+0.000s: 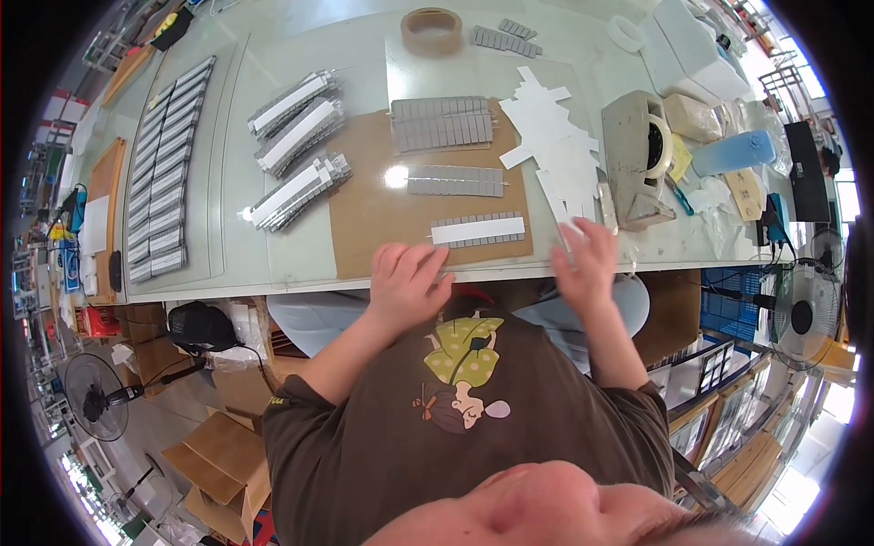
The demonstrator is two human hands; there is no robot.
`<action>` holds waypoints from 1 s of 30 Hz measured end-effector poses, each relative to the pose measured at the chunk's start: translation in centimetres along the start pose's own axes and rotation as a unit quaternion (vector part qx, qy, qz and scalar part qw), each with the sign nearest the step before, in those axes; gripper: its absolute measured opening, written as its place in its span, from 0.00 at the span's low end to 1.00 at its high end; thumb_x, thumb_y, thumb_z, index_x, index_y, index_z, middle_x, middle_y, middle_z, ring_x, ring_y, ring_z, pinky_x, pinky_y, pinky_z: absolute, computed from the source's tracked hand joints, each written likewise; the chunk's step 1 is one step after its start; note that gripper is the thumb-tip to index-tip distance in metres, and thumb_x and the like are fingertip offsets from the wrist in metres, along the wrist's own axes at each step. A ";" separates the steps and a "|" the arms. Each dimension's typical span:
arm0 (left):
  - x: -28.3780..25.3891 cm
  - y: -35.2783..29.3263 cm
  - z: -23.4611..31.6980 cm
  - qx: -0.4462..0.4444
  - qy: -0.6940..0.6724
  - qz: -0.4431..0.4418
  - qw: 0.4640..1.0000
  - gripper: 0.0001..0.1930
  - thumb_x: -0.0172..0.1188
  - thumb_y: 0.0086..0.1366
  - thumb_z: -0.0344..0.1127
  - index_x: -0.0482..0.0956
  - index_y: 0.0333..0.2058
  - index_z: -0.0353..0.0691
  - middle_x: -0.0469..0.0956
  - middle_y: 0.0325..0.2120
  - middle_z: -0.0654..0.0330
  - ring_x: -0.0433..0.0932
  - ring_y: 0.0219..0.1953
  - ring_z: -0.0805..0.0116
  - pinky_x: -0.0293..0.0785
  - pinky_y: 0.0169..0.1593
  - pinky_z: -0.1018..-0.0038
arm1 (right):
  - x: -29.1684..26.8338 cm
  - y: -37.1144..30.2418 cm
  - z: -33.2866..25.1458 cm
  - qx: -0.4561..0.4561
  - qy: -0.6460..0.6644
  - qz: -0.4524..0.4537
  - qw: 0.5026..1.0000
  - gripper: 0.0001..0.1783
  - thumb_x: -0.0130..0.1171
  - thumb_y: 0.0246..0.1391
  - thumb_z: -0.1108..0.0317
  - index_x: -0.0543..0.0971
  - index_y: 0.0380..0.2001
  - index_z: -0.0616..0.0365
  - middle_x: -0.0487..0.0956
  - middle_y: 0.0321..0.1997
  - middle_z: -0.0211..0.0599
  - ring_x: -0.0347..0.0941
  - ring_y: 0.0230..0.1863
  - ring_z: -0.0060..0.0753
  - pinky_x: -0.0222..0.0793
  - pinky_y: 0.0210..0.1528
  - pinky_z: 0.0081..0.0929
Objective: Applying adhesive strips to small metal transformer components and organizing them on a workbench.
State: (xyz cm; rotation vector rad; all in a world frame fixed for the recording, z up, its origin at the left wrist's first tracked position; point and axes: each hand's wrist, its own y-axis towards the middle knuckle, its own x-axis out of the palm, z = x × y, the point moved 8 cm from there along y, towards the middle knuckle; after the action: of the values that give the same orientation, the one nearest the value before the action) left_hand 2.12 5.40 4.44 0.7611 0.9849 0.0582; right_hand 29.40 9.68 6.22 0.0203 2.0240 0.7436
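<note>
My left hand [406, 284] rests at the table's near edge with its fingers bent and thumb apart. Its fingertips lie beside the left end of a grey segmented strip [440, 243] that has a white paper strip [479, 229] along its top. My right hand [588, 266] is off to the right of that strip, slightly blurred, fingers apart, near the lower end of a loose pile of white paper strips [566, 173]. Farther back on a brown cardboard sheet [369, 196] lie another grey segmented strip [455, 181] and a block of such strips [442, 124].
Bundles of grey strips with white tops [300, 136] lie left of the cardboard; long striped rows [170, 168] lie farther left. A tape roll [431, 32] stands at the back. A tape dispenser [628, 150] and a blue bottle [734, 153] are at right. Fans [803, 317] flank the table.
</note>
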 end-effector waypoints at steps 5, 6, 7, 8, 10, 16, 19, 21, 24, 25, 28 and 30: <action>1.2 1.4 2.0 0.012 -0.023 -0.043 0.999 0.25 0.72 0.55 0.43 0.83 0.52 0.44 0.74 0.48 0.62 0.70 0.52 0.58 0.67 0.59 0.56 | 2.3 0.0 -2.4 -0.042 -0.012 -0.020 0.999 0.20 0.67 0.55 0.63 0.85 0.51 0.54 0.75 0.65 0.47 0.69 0.63 0.51 0.58 0.68 0.54; 1.5 1.8 2.5 0.013 -0.023 -0.044 0.999 0.25 0.72 0.55 0.43 0.83 0.52 0.44 0.74 0.48 0.62 0.70 0.52 0.58 0.67 0.59 0.56 | 2.6 0.2 -2.5 -0.047 -0.025 -0.028 0.998 0.20 0.66 0.55 0.62 0.86 0.51 0.53 0.73 0.67 0.47 0.68 0.65 0.51 0.55 0.71 0.55; 2.1 2.1 3.1 0.018 -0.027 -0.056 0.998 0.26 0.71 0.56 0.45 0.83 0.53 0.44 0.73 0.48 0.62 0.69 0.52 0.58 0.66 0.59 0.56 | 2.7 0.3 -2.6 -0.047 -0.026 -0.028 0.998 0.20 0.66 0.55 0.62 0.86 0.51 0.53 0.73 0.67 0.47 0.68 0.65 0.51 0.55 0.71 0.55; 2.6 2.3 3.5 0.023 -0.031 -0.068 0.997 0.26 0.71 0.57 0.46 0.83 0.54 0.44 0.73 0.49 0.61 0.69 0.52 0.59 0.65 0.60 0.56 | 2.9 0.4 -2.8 -0.048 -0.027 -0.039 0.998 0.20 0.67 0.55 0.60 0.86 0.52 0.49 0.73 0.68 0.45 0.68 0.66 0.48 0.52 0.72 0.55; 3.3 2.6 3.9 0.029 -0.019 -0.081 0.996 0.29 0.71 0.57 0.50 0.81 0.56 0.46 0.71 0.50 0.61 0.68 0.54 0.59 0.64 0.61 0.56 | 3.3 0.6 -3.0 -0.047 -0.030 -0.050 0.997 0.20 0.68 0.55 0.58 0.86 0.52 0.46 0.74 0.68 0.43 0.68 0.66 0.46 0.49 0.74 0.56; 4.3 2.9 4.1 0.025 0.023 -0.114 0.993 0.32 0.69 0.58 0.60 0.81 0.59 0.52 0.68 0.52 0.60 0.63 0.56 0.58 0.59 0.64 0.57 | 3.7 0.7 -3.3 -0.055 -0.042 -0.067 0.995 0.20 0.65 0.58 0.55 0.87 0.53 0.46 0.72 0.71 0.44 0.65 0.68 0.49 0.44 0.76 0.59; 4.1 3.1 4.2 0.024 0.012 -0.112 0.993 0.34 0.71 0.57 0.57 0.79 0.60 0.49 0.68 0.53 0.58 0.65 0.56 0.58 0.62 0.62 0.57 | 3.9 0.5 -3.2 -0.060 -0.050 -0.069 0.995 0.20 0.65 0.59 0.54 0.87 0.53 0.45 0.72 0.71 0.43 0.65 0.69 0.49 0.44 0.76 0.59; 4.2 3.0 4.2 0.024 0.017 -0.112 0.993 0.34 0.71 0.57 0.57 0.79 0.60 0.50 0.68 0.52 0.58 0.65 0.55 0.58 0.62 0.62 0.57 | 3.9 0.5 -3.2 -0.057 -0.049 -0.070 0.995 0.20 0.64 0.60 0.53 0.87 0.53 0.45 0.72 0.71 0.41 0.65 0.69 0.48 0.43 0.77 0.60; 4.1 3.1 4.2 0.023 0.020 -0.111 0.993 0.34 0.71 0.56 0.57 0.79 0.60 0.50 0.68 0.52 0.58 0.65 0.55 0.58 0.62 0.62 0.57 | 3.9 0.5 -3.2 -0.057 -0.046 -0.071 0.995 0.20 0.64 0.60 0.53 0.87 0.53 0.44 0.72 0.71 0.41 0.65 0.69 0.48 0.42 0.77 0.60; 4.2 3.1 4.2 0.023 0.020 -0.111 0.993 0.34 0.71 0.56 0.57 0.79 0.60 0.50 0.68 0.52 0.58 0.65 0.55 0.58 0.62 0.62 0.57 | 3.9 0.6 -3.2 -0.056 -0.046 -0.071 0.995 0.20 0.64 0.60 0.53 0.87 0.53 0.44 0.72 0.71 0.41 0.65 0.69 0.48 0.42 0.77 0.60; 4.2 3.1 4.2 0.025 0.019 -0.107 0.994 0.34 0.71 0.56 0.57 0.80 0.60 0.50 0.68 0.52 0.59 0.65 0.55 0.58 0.62 0.61 0.57 | 3.9 0.5 -3.2 -0.053 -0.047 -0.075 0.995 0.20 0.64 0.61 0.53 0.87 0.53 0.44 0.72 0.72 0.41 0.65 0.70 0.47 0.42 0.77 0.59; 4.1 3.2 4.2 0.027 0.023 -0.106 0.994 0.34 0.71 0.56 0.57 0.80 0.60 0.50 0.68 0.52 0.59 0.65 0.55 0.58 0.62 0.61 0.57 | 4.0 0.5 -3.1 -0.052 -0.051 -0.077 0.994 0.20 0.64 0.61 0.52 0.87 0.53 0.43 0.71 0.72 0.40 0.64 0.70 0.47 0.41 0.78 0.59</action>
State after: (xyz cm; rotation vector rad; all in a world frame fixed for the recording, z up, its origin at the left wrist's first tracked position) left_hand 8.63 6.94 4.69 0.7022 1.1100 -0.1366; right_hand 24.60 9.76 4.54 -0.1540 1.8651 0.7350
